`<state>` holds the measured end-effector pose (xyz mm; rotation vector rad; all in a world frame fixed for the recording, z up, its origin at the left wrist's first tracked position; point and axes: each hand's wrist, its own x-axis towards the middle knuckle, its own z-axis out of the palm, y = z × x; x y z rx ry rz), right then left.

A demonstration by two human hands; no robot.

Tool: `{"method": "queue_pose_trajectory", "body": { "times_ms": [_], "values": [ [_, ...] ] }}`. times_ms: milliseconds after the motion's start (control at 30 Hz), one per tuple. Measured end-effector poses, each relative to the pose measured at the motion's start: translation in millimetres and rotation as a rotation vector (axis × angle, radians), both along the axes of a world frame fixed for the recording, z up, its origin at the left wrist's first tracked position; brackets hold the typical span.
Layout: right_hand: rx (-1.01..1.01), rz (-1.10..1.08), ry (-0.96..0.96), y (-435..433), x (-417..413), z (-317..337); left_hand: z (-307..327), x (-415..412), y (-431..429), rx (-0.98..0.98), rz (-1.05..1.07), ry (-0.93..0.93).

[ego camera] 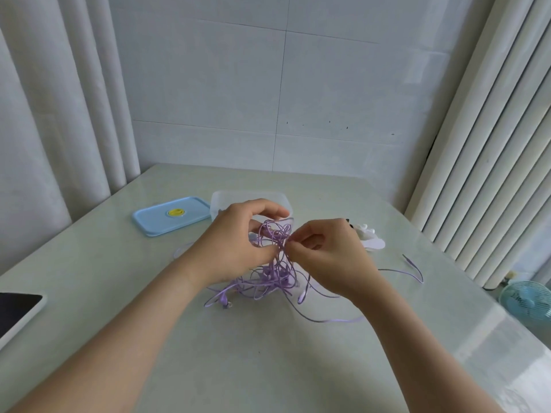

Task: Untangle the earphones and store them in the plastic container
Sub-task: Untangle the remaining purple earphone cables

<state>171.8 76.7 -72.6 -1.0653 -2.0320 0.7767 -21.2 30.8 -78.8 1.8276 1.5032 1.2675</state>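
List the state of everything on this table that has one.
earphones, tangled, partly lifted
container, open, lid off
lid, lying flat beside the container
left hand, grips the earphones
right hand, pinches a strand of the earphones
tablet, screen dark

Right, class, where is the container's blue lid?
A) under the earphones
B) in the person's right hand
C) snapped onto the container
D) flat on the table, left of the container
D: the blue lid lies flat on the table, just left of the open plastic container.
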Motion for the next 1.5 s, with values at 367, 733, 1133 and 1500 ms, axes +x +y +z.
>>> {"method": "queue_pose_trajectory", "body": {
  "times_ms": [367,733,1133,1500],
  "values": [
    [-0.247,0.135,0.242,11.4,15.4,8.6,-2.6,-6.5,0.1,0.08,0.211,0.328],
    [-0.378,-0.017,0.482,18.9,14.5,7.8,0.8,-3.7,-1.4,-0.058,0.243,0.287],
    [-0.452,-0.006,0.446,16.7,11.5,-1.7,-7.4,-15.9,9.4,-0.162,0.046,0.214],
    [-0.135,0.116,0.185,5.8,14.8,6.6,-1.0,-13.6,1.7,0.051,0.162,0.087]
  ]
}}
